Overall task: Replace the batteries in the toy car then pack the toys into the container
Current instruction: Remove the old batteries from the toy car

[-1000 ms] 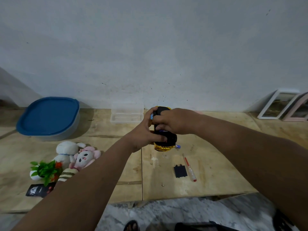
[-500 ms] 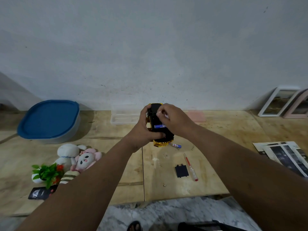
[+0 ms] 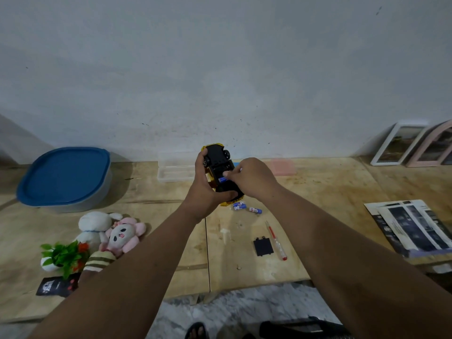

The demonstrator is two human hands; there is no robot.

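My left hand (image 3: 205,189) holds the yellow toy car (image 3: 218,159) upside down above the wooden board, its black underside facing me. My right hand (image 3: 252,178) pinches a blue battery (image 3: 222,179) at the car's open battery bay. Loose blue batteries (image 3: 239,206) (image 3: 255,210) lie on the board just below the car. The black battery cover (image 3: 263,246) and a red-tipped screwdriver (image 3: 276,241) lie nearer to me. The grey container with a blue lid (image 3: 63,177) stands at the far left, lid on. Plush toys (image 3: 119,234) (image 3: 94,225) lie at left.
A small potted fake plant (image 3: 64,256) and a black card (image 3: 57,287) lie near the plush toys. A clear plastic box (image 3: 175,167) sits against the wall. Picture frames (image 3: 397,144) lean at the far right, and printed papers (image 3: 413,226) lie on the right.
The car has tilted so that its underside and wheels show more. My right hand slid lower and to the right, its fingers now on a battery at the bay. Loose batteries show below.
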